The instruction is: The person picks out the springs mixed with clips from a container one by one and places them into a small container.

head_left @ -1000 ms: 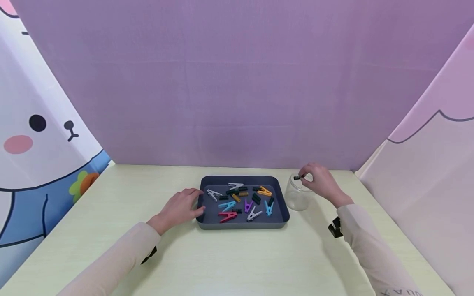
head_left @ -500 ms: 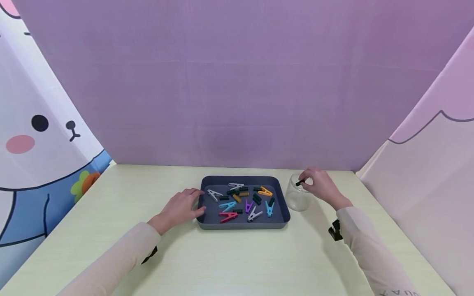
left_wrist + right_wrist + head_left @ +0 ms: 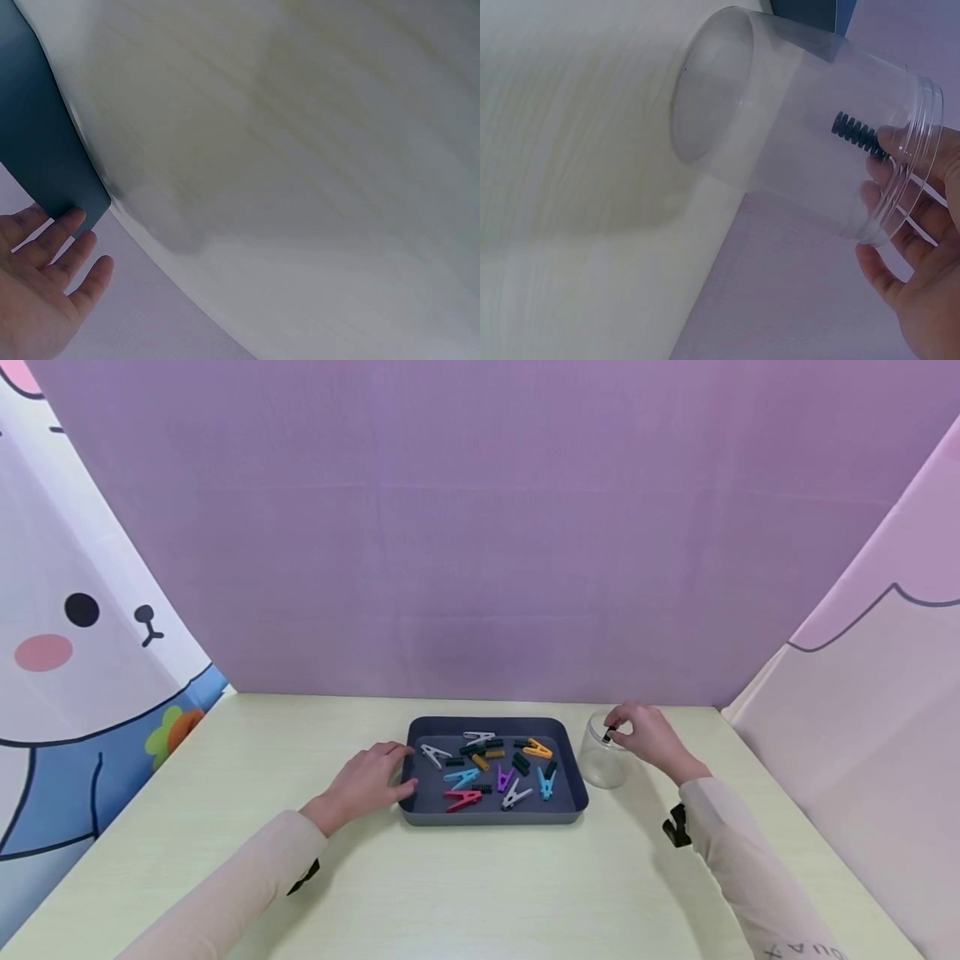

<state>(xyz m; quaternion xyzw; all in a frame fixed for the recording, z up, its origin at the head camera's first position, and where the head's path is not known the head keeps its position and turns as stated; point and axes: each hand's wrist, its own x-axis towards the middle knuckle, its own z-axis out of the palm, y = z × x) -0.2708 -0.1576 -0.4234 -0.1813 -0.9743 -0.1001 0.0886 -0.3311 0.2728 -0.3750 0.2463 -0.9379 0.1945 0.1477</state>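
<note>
My right hand (image 3: 648,739) pinches a dark spring (image 3: 855,135) between thumb and fingers. The spring points down into the mouth of a clear jar (image 3: 603,766), and in the right wrist view the fingertips reach past its threaded rim. That jar stands upright, to the right of a dark grey tray (image 3: 492,818). At the tray's left side is my left hand (image 3: 363,781), its fairly straight fingers touching the outer wall in the left wrist view. Several dark springs (image 3: 521,763) and brass-coloured springs (image 3: 478,762) lie in the tray among small plastic clips.
Among the clips are a red clip (image 3: 462,799), a purple clip (image 3: 504,778), a yellow clip (image 3: 536,748), a blue clip (image 3: 545,783) and a white clip (image 3: 516,795). The pale table (image 3: 480,893) ends at a purple cloth (image 3: 480,568) behind the tray.
My right hand has lowered the spring from above the jar's rim into its mouth, turning it from level to steeply tilted. The left hand stays at the tray.
</note>
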